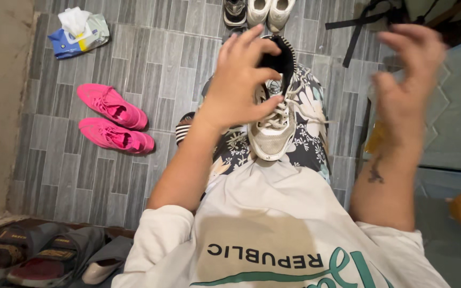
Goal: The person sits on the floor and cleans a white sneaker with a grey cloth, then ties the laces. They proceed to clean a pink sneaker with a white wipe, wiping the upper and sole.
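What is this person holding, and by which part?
The left hand grips a white sneaker around its laces and tongue. The right hand holds nothing.

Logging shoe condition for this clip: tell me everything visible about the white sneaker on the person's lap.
The white mesh-toed sneaker with a black collar lies on the floral-print lap, toe pointing toward the wearer, heel away. Its laces are white and loosely threaded; a small round emblem sits on the tongue. The toe mesh looks greyish and worn. The left hand grips it at the tongue and collar; the right hand hovers apart, blurred, not touching.
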